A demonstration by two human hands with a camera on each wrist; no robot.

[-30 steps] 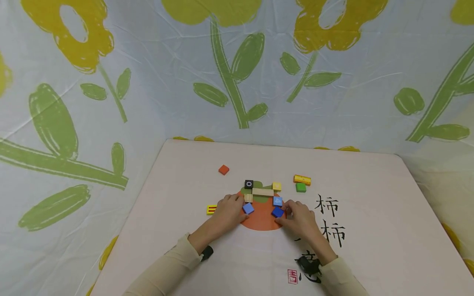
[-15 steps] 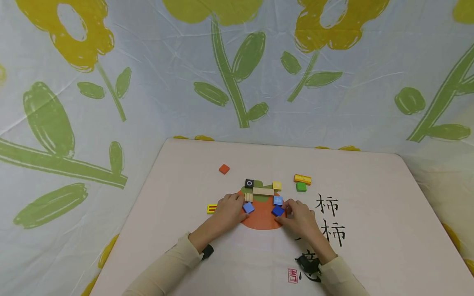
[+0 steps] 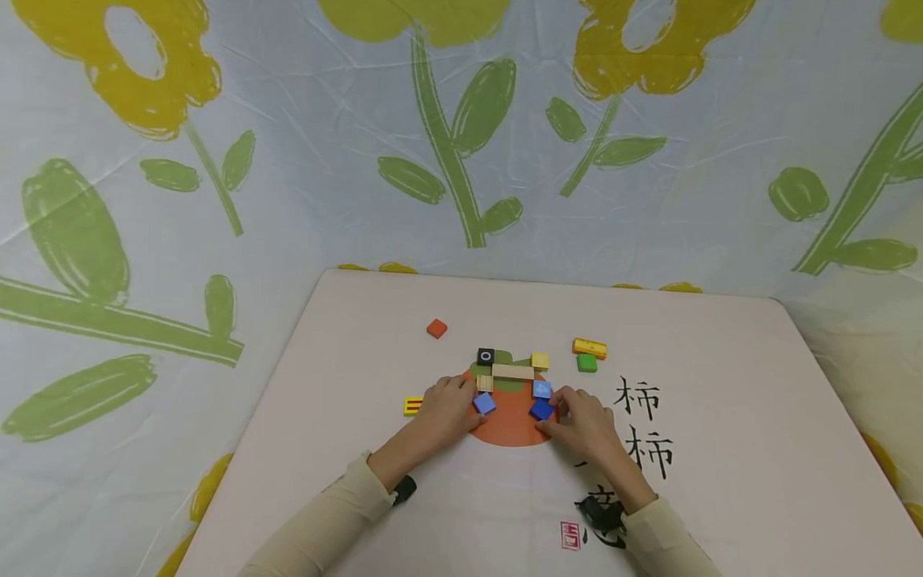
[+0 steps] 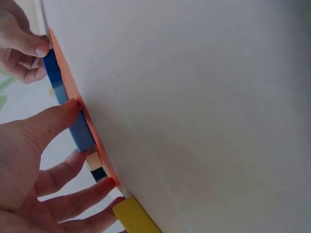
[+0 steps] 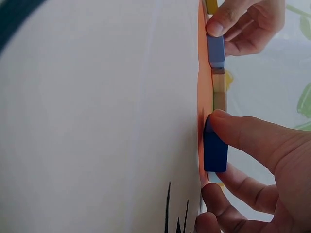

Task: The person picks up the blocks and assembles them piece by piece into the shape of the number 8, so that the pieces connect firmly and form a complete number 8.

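On the orange persimmon picture (image 3: 513,425) printed on the table, my left hand (image 3: 441,413) pinches a light blue block (image 3: 485,403) between thumb and index finger. My right hand (image 3: 586,423) pinches a dark blue block (image 3: 542,409) the same way, as the right wrist view shows with the thumb at one end of this block (image 5: 215,150). Just beyond the dark blue block sits a lighter blue block (image 3: 542,389) marked with a 4. Behind the left one lie a striped wooden block (image 3: 485,384) and a black block (image 3: 485,357). A plain wooden plank (image 3: 513,373) and a yellow block (image 3: 539,361) complete the arch.
A red block (image 3: 437,328) lies at the back left. Right of the picture are an orange-yellow bar (image 3: 590,349) and a green block (image 3: 587,363). A yellow block with red stripes (image 3: 413,406) lies beside my left hand. Black characters (image 3: 650,453) mark the tablecloth.
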